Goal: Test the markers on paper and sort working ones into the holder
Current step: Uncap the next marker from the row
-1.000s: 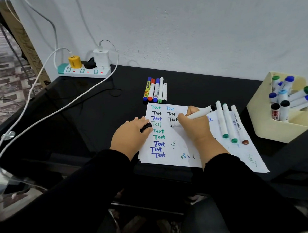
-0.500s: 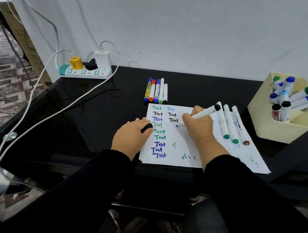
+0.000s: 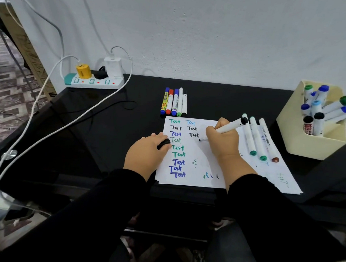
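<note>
My right hand (image 3: 223, 141) pinches a white marker (image 3: 228, 128) low on its barrel, the way one holds a pen, so the black tip meets the paper (image 3: 199, 152) just right of the third black "Test" and I can steer a fresh stroke. My left hand (image 3: 146, 151) rests on the sheet's left edge to keep it from sliding, and its fingers curl round the marker's black cap (image 3: 164, 144), kept close for recapping. Three capped markers (image 3: 256, 139) lie side by side on the paper just right of my writing hand, within easy reach, probably waiting for their turn. Five more markers (image 3: 175, 102) sit in a neat row on the black table (image 3: 111, 127) just above the sheet. The cream holder (image 3: 289, 136) stands well to the right, already bristling with markers I judge to be working ones.
</note>
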